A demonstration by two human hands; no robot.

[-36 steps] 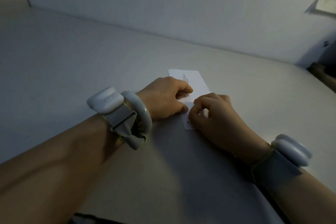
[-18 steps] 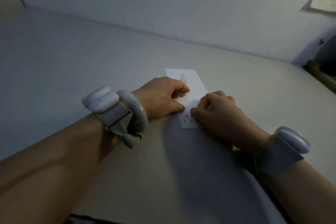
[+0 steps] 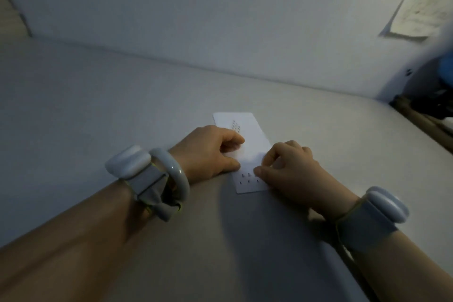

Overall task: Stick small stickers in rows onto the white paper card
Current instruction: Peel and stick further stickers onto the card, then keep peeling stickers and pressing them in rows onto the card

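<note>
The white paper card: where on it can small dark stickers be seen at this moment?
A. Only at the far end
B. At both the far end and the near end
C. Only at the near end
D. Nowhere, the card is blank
B: on the white paper card a cluster of small stickers sits near the far end and another group near the near end, between the left hand and the right hand.
</note>
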